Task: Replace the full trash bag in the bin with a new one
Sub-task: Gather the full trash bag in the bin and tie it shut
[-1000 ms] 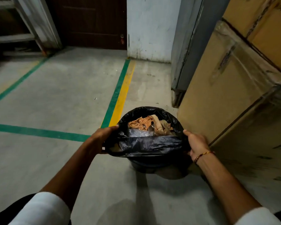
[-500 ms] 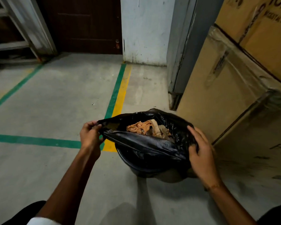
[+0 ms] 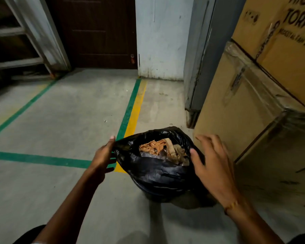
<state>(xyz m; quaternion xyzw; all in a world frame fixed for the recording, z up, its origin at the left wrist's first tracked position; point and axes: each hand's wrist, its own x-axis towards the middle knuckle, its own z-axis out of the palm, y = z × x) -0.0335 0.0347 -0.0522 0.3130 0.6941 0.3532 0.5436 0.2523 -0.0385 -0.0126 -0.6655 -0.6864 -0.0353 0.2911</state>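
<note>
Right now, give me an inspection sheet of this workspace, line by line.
Surface: grey concrete floor with green and yellow painted lines.
Job's things: black bag, mouth open, orange and tan waste showing; bin mostly hidden under it.
Clutter: nothing seen.
Grips: left hand pinches the bag's left edge; right hand open, fingers spread at the bag's right edge, thumb at the plastic.
Cables: nothing seen.
Surroundings: stacked cardboard boxes close on the right; dark door and white wall behind.
</note>
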